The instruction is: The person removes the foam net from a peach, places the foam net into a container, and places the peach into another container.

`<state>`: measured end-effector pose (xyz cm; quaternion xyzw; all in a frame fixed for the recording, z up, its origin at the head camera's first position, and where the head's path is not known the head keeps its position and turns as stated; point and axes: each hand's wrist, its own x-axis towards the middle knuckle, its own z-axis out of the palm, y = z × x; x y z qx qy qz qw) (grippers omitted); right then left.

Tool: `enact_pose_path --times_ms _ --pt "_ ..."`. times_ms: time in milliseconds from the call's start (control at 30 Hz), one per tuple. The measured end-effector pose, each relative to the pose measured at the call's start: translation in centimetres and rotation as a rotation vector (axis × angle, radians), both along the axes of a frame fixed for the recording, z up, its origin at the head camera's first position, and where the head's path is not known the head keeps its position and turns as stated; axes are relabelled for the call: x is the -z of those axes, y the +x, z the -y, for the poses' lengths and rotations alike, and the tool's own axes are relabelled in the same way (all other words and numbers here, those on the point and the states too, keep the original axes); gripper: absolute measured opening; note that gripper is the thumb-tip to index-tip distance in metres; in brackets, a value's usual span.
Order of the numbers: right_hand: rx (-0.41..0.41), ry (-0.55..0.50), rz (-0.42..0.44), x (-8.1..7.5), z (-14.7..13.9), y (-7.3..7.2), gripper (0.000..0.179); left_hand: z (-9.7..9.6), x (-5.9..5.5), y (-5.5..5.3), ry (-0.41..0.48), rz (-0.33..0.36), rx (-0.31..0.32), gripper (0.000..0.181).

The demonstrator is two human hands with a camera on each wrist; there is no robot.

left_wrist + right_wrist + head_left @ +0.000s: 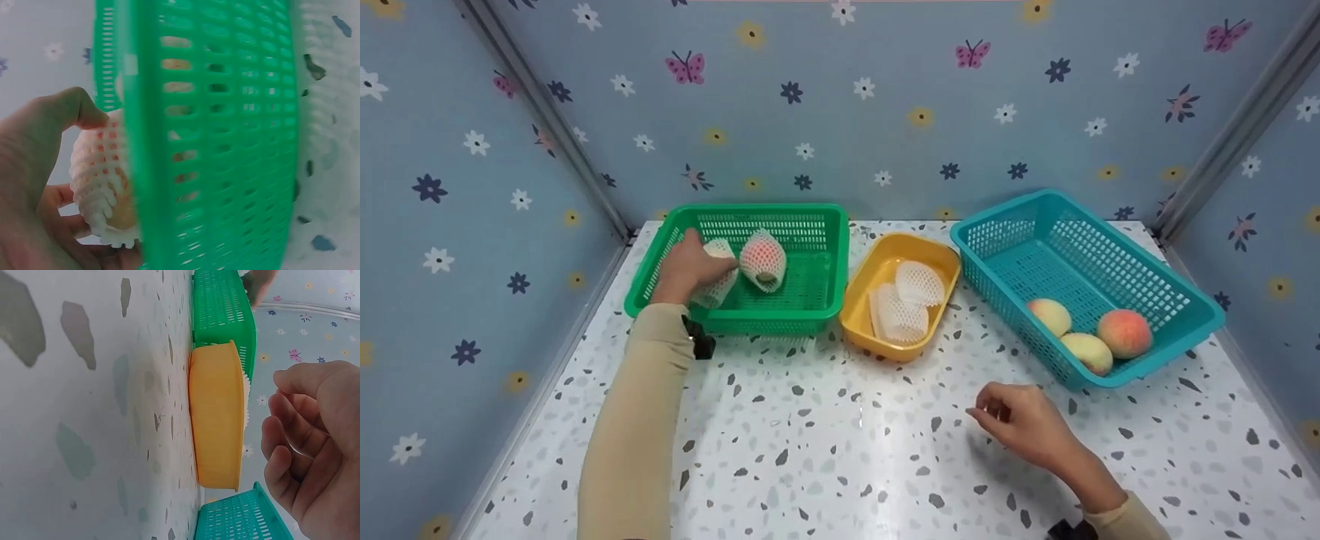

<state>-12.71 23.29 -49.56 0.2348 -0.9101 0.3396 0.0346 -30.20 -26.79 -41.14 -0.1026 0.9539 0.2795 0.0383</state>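
Observation:
My left hand [688, 264] reaches into the green basket [802, 309] and grips a peach wrapped in white foam netting [721, 283]; the left wrist view shows that wrapped peach [104, 185] held against the basket wall [214, 140]. A second netted peach [763, 259] lies beside it in the basket. My right hand [1020, 420] hovers over the table, fingers loosely curled, holding nothing; the right wrist view shows this hand [315, 439] empty. The yellow tray [859, 311] holds two empty foam nets [907, 300]. Three bare peaches [1091, 334] lie in the teal basket [1177, 289].
The speckled white table [840, 450] is walled by blue flowered panels [885, 112] on three sides. The yellow tray [216, 416] sits between the green basket [219, 306] and the teal basket [242, 520].

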Motion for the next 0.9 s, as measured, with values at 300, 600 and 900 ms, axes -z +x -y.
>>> enact_pose_path --times_ms 300,600,900 --pt "-0.026 -0.003 -0.007 0.3 -0.4 -0.1 0.015 -0.2 -3.0 2.9 0.119 -0.017 0.124 0.069" --pt "-0.010 -0.011 0.008 0.2 -0.5 -0.1 0.016 -1.3 -3.5 5.7 0.262 -0.114 0.193 0.056" --pt "-0.016 -0.052 -0.028 0.5 -0.5 0.0 0.023 -4.3 -4.6 10.0 0.325 -0.169 0.377 0.052"
